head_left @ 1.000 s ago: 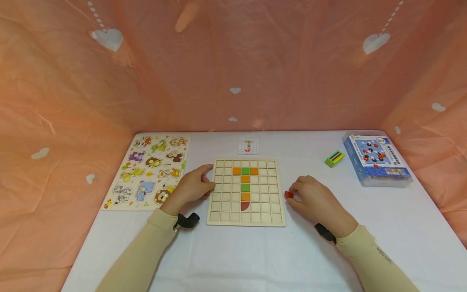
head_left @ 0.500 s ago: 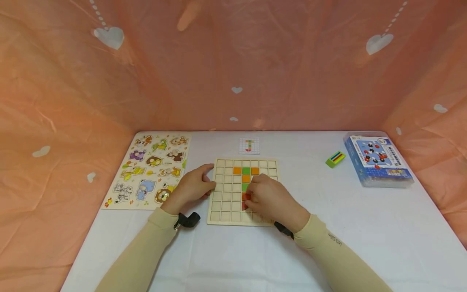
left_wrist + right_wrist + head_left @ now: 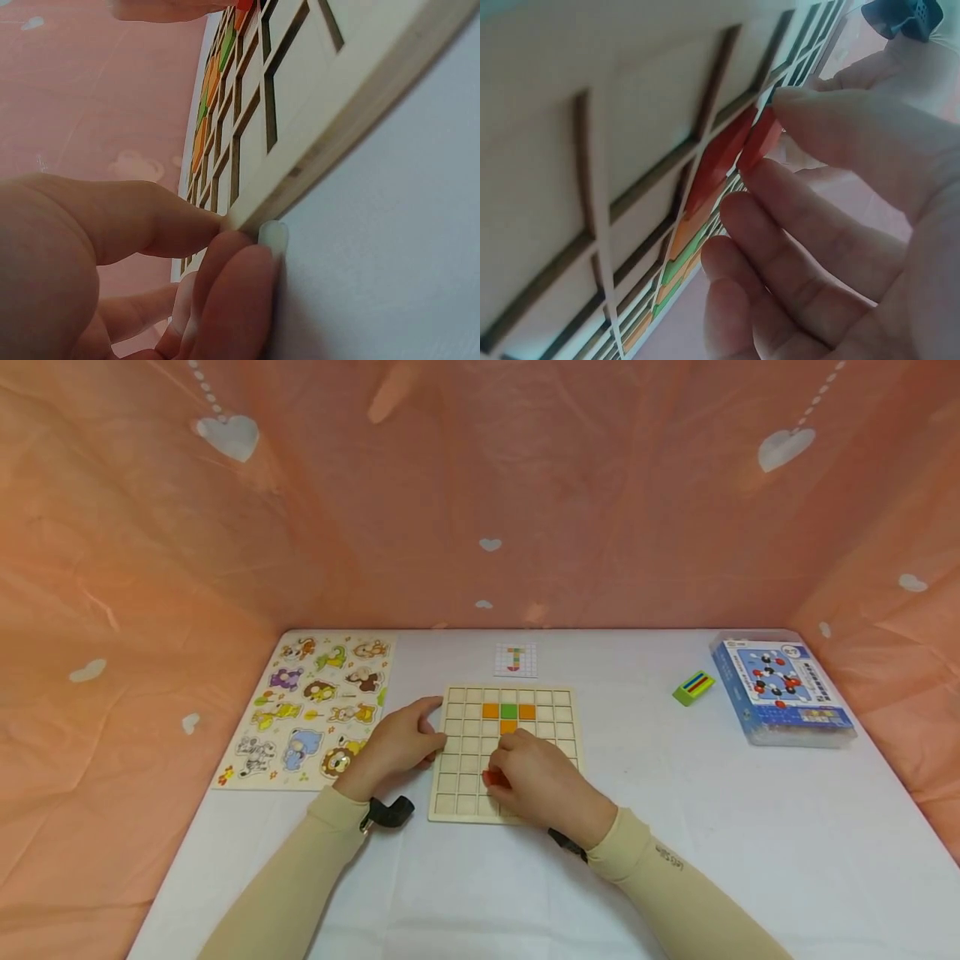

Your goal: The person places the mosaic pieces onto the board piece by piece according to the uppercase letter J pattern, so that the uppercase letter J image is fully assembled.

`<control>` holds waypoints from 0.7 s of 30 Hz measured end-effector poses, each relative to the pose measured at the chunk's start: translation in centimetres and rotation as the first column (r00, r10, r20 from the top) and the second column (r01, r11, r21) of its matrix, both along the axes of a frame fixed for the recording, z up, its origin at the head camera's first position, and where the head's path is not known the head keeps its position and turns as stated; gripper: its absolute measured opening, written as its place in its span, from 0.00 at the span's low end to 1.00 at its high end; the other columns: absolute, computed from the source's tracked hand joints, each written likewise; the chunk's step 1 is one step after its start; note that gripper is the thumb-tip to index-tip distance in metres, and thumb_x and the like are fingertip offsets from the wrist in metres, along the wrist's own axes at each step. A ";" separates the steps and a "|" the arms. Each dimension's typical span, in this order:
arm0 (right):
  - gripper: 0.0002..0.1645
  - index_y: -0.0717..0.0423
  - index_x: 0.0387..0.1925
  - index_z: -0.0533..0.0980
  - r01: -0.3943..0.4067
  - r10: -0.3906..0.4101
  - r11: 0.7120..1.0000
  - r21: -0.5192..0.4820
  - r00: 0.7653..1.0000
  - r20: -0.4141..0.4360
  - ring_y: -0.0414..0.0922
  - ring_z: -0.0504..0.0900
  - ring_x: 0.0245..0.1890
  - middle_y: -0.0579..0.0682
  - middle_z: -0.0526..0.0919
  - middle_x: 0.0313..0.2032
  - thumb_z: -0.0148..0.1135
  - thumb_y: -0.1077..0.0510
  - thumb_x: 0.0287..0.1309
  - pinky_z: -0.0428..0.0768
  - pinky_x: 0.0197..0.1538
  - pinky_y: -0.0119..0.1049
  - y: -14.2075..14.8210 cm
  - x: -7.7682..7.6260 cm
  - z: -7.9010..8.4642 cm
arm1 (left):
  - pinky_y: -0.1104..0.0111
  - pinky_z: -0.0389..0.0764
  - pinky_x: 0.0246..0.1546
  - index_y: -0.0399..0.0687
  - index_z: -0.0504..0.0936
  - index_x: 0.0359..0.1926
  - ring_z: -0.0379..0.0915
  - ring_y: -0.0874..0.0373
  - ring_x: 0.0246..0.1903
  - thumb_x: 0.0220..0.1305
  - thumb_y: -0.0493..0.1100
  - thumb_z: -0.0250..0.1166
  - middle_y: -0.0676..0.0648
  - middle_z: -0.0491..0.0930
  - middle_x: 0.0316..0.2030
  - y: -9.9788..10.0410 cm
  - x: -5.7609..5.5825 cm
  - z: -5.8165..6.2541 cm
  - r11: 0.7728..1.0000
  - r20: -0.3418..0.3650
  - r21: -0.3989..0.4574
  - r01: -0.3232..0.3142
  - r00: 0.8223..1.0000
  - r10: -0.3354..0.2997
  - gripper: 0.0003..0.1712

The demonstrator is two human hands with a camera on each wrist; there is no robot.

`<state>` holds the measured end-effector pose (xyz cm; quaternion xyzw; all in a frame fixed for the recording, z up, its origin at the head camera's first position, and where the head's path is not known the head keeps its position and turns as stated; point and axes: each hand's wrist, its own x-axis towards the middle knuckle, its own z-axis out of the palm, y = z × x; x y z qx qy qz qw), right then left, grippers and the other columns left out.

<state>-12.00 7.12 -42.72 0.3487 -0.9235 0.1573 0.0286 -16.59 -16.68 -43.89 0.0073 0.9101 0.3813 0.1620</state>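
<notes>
A wooden grid board [image 3: 457,785] lies flat in the head view, with orange tiles [image 3: 491,711] and a green tile [image 3: 508,712] in its cells. My left hand [image 3: 397,743] rests against the board's left edge, thumb and index fingertips touching the rim apart from each other. Over the lower middle of the board, my right hand [image 3: 542,779] pinches a small red tile [image 3: 762,138] between thumb and index finger. Beside it in the right wrist view, another red tile [image 3: 718,160] sits in a cell. The right hand hides the lower tiles from the head view.
A small pattern card [image 3: 515,660] lies behind the board. An animal puzzle board [image 3: 315,718] is at the left. Toward the right are a green block with coloured stripes [image 3: 693,687] and a clear box with a molecule picture [image 3: 780,693]. Patterned pink cloth surrounds the table.
My right hand has carried the red tile from beyond the board's right edge leftward over the lower middle cells. My left hand has stayed at the board's left edge.
</notes>
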 end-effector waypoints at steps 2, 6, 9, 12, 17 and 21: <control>0.07 0.46 0.26 0.82 -0.001 0.001 1.000 -0.001 1.000 -0.001 0.37 0.69 0.32 0.38 0.74 0.28 0.72 0.52 0.56 0.72 0.33 0.29 0.0 0.0 0.0 | 0.68 0.77 0.27 0.58 0.64 0.75 0.79 0.57 0.24 0.63 0.46 0.67 0.49 0.81 0.32 0.0 0.1 0.0 1.000 0.000 0.001 -0.001 1.000 0.001 0.40; 0.06 0.46 0.26 0.82 -0.002 0.002 1.000 0.000 1.000 -0.002 0.37 0.69 0.32 0.38 0.73 0.28 0.72 0.53 0.55 0.72 0.33 0.29 -0.1 0.1 -0.1 | 0.68 0.77 0.28 0.57 0.64 0.75 0.79 0.58 0.24 0.63 0.46 0.67 0.49 0.81 0.31 0.0 0.1 0.2 1.000 -0.009 -0.008 0.007 1.000 -0.007 0.40; 0.06 0.45 0.25 0.82 -0.005 0.005 1.000 0.001 1.000 -0.003 0.38 0.69 0.32 0.38 0.73 0.27 0.71 0.54 0.55 0.72 0.33 0.29 -0.2 0.2 0.0 | 0.68 0.76 0.28 0.57 0.64 0.75 0.79 0.58 0.23 0.63 0.46 0.67 0.49 0.81 0.31 0.0 0.2 0.3 1.000 -0.015 -0.012 0.010 1.000 -0.010 0.40; 0.05 0.46 0.25 0.82 -0.006 0.006 1.000 0.003 1.000 0.002 0.38 0.69 0.33 0.38 0.74 0.27 0.71 0.55 0.55 0.72 0.34 0.29 -0.2 0.3 0.1 | 0.68 0.76 0.28 0.56 0.64 0.75 0.79 0.58 0.23 0.62 0.46 0.67 0.49 0.82 0.31 0.0 0.2 0.3 1.000 -0.017 -0.012 0.013 1.000 -0.013 0.40; 0.05 0.46 0.26 0.83 -0.003 0.003 1.000 0.006 1.000 0.002 0.38 0.69 0.32 0.38 0.73 0.27 0.71 0.54 0.55 0.71 0.33 0.29 -0.2 0.3 0.1 | 0.68 0.76 0.28 0.57 0.64 0.75 0.78 0.58 0.24 0.63 0.46 0.67 0.49 0.82 0.31 0.0 0.2 0.3 1.000 -0.015 -0.013 0.017 1.000 -0.018 0.40; 0.06 0.46 0.25 0.82 -0.007 0.007 1.000 0.006 1.000 -0.007 0.38 0.68 0.31 0.38 0.72 0.26 0.71 0.54 0.55 0.70 0.32 0.28 -0.1 0.3 0.1 | 0.68 0.75 0.29 0.56 0.63 0.75 0.78 0.58 0.24 0.63 0.46 0.66 0.49 0.81 0.31 -0.1 0.2 0.3 0.999 -0.019 -0.014 0.029 0.999 -0.029 0.40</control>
